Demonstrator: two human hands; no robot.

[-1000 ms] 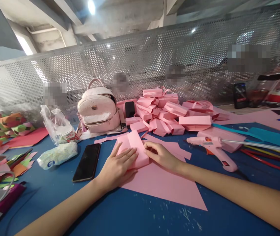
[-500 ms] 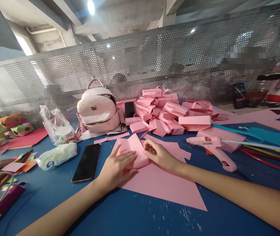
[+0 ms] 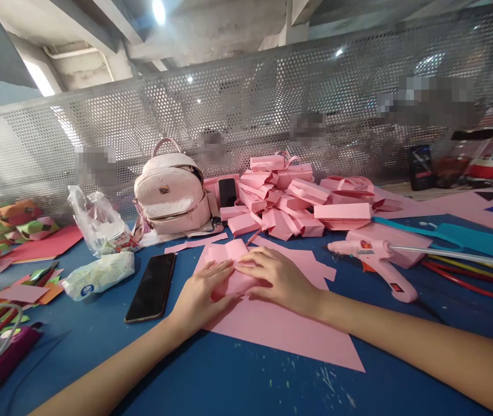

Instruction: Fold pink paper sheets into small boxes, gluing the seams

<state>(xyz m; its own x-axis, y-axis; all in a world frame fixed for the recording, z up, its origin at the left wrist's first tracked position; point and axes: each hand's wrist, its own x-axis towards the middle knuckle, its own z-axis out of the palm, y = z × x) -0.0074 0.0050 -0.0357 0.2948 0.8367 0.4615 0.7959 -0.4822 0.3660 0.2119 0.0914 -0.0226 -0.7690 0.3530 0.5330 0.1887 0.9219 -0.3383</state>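
Observation:
A folded piece of pink paper [image 3: 234, 282] lies on a larger pink paper sheet [image 3: 293, 332]. My left hand [image 3: 200, 294] rests on the left part of the folded piece, its fingers stretched out over it and the thumb along the near side. From the right, my right hand [image 3: 278, 280] presses on the same piece with extended fingers, the thumb apart from them. The fingertips of both hands meet near its middle. Part of the folded paper is hidden under the hands.
Beyond my hands rises a heap of folded pink paper pieces [image 3: 292, 193]. A pink glue gun [image 3: 376, 260] lies to the right. On the left are a black phone [image 3: 151, 289], a tissue pack [image 3: 99, 276] and a purple power strip [image 3: 6, 364]. A pink backpack [image 3: 172, 193] stands behind.
My right hand has uncurled from a pinch at the paper's right edge and moved left to lie over it. My left fingers have drawn closer together. The folded paper's raised flap now sits lower.

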